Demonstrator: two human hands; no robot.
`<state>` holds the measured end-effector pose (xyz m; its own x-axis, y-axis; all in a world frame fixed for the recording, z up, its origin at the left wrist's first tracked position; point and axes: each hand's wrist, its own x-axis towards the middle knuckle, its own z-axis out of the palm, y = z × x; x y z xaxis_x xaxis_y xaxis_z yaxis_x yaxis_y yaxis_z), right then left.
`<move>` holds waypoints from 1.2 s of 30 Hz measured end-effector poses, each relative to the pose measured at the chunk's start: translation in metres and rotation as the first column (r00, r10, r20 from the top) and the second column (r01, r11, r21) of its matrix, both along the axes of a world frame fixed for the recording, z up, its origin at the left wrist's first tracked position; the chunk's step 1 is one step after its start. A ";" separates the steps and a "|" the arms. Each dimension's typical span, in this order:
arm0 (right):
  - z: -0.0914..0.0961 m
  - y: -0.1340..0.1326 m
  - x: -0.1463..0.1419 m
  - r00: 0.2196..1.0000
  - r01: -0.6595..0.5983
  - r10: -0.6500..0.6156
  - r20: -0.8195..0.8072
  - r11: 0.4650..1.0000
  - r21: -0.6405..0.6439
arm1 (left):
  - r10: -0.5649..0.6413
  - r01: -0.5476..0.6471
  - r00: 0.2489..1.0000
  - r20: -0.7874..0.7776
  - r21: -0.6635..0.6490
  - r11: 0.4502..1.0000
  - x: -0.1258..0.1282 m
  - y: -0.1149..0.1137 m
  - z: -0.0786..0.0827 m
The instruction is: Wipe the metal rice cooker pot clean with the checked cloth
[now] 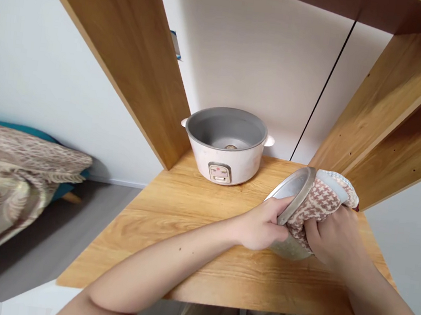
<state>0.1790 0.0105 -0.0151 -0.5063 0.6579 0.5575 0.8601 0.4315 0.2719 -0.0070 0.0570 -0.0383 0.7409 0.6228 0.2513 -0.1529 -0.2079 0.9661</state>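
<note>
A metal inner pot point(293, 249) is tilted on its side above the right part of the wooden desk, its mouth facing up and left. My left hand point(265, 224) grips the pot's rim, thumb on one side and fingers on the other. A brown-and-white patterned cloth point(316, 203) with a pale blue edge lies against the pot's outside. My right hand point(333, 234) bunches the cloth and presses it to the pot wall; its fingertips are partly hidden. Behind, a white rice cooker point(225, 162) stands upright with no lid and no pot inside, showing its grey interior.
The wooden desk point(173, 214) is bordered by an upright wooden panel point(131, 50) at left and shelving point(393, 103) at right. A white wall point(269, 57) closes the back. A seat draped with patterned fabric point(10, 194) stands on the floor at far left.
</note>
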 end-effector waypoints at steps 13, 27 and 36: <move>0.006 0.000 0.006 0.985 0.012 -0.028 -0.173 0.995 -0.095 | 0.061 -0.013 0.968 -0.245 0.197 0.980 -0.008 -0.008 0.009; 0.006 -0.008 0.009 0.988 -0.074 0.054 0.144 0.987 0.139 | -0.047 0.074 0.980 -0.195 0.132 0.989 -0.005 -0.002 0.002; 0.006 -0.008 0.003 0.994 -0.024 0.014 0.111 0.996 0.090 | 0.048 -0.036 0.975 -0.216 0.057 0.998 0.000 -0.012 0.014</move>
